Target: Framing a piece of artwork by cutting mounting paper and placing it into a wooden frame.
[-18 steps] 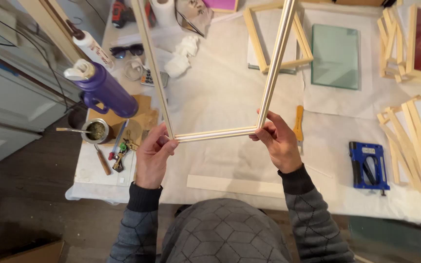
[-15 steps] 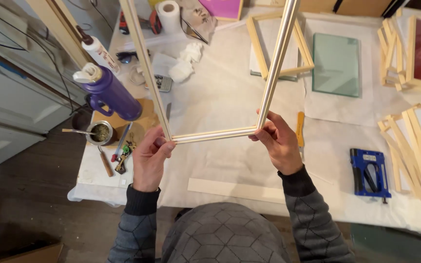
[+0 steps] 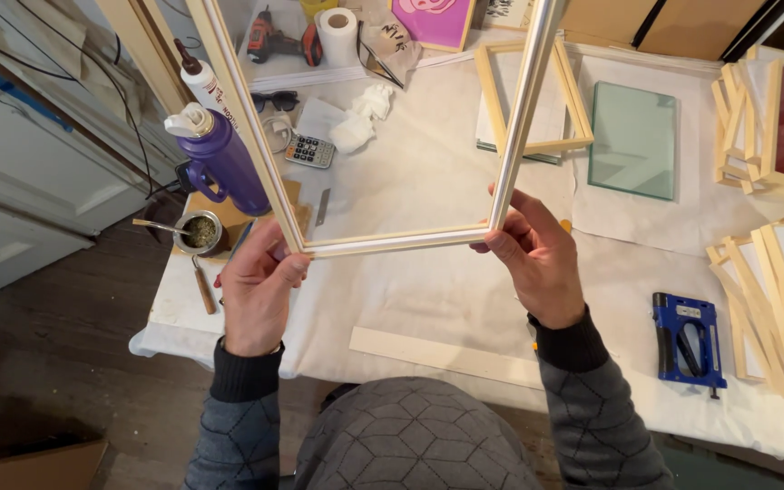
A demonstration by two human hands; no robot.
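Your view has shifted slightly; you still grip the pale wooden frame (image 3: 392, 240) mid-picture, left hand (image 3: 260, 290) and right hand (image 3: 537, 263) closed on its lower corners, above the cloth-covered surface (image 3: 428, 299).

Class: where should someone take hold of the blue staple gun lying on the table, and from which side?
Grip the blue staple gun around its long handle loop, coming from above. It lies flat on the white cloth, apart from the wood strips, so the top is free.
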